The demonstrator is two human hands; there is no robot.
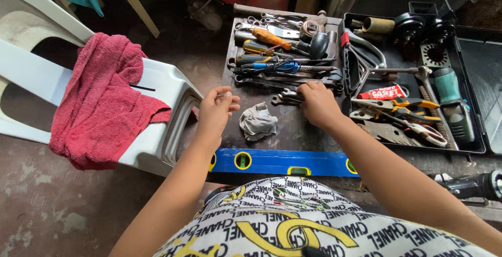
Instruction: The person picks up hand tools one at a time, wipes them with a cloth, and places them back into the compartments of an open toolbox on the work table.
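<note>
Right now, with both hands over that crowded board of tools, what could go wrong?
The right hand digs among packed wrenches beside screwdrivers; a tip or edge could nick the fingers. Pulling one wrench free may drag neighbours off the board. The left hand hovers at the board's edge near the crumpled grey rag; a sweep could knock the rag, or the blue level on the near edge, to the floor.
</note>
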